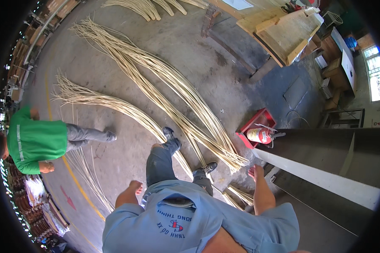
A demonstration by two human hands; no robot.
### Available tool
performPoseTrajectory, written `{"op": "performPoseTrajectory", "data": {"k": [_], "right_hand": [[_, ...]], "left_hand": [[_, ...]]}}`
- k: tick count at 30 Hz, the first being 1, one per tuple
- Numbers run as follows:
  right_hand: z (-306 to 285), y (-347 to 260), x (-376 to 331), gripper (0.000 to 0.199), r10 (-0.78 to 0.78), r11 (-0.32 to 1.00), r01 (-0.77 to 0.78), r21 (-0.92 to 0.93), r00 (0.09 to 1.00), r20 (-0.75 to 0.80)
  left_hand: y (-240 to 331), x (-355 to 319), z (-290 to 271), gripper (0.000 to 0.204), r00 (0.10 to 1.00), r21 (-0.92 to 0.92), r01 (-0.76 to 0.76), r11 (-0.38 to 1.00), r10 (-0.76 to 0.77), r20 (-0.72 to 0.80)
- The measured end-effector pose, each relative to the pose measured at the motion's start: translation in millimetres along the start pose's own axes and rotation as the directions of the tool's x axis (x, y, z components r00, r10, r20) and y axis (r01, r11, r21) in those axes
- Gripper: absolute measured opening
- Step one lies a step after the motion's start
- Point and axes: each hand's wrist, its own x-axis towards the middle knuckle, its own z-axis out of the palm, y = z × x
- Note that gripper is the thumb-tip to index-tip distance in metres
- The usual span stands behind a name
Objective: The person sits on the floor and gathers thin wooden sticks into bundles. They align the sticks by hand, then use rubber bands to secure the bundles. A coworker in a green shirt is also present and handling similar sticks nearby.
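Note:
My left hand (135, 187) hangs beside my hip, its fingers loosely bent and nothing seen in it. On the other side my right hand (254, 173) is held out from my body, fingers apart and empty, near the fire extinguisher stand. Long bundles of pale rattan-like canes lie on the concrete floor before me. One bundle (126, 109) passes under or beside my left foot; a thicker bundle (181, 90) runs farther right and ends near my right foot. Neither hand touches any canes.
A red fire extinguisher (258, 135) sits in a red metal stand (264, 116) at the right, beside a dark beam (321, 147). A wooden workbench (283, 36) stands far right. At left walks a person in a green shirt (38, 137), near thin loose canes (86, 173).

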Motion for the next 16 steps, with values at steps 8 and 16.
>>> {"op": "performPoseTrajectory", "data": {"k": [8, 16], "right_hand": [[228.5, -182.4, -31.5, 0.034, -0.118, 0.961, 0.179, -0.209, 0.955, 0.274], [312.0, -284.9, -58.4, 0.027, -0.081, 0.963, 0.091, -0.255, 0.995, 0.050]], "left_hand": [[194.1, 28.1, -59.9, 0.015, 0.979, 0.235, -0.050, 0.971, 0.002, 0.204], [587.3, -65.3, -191.5, 0.027, 0.446, -0.346, -0.853, 0.391, 0.890, -0.095]]}}
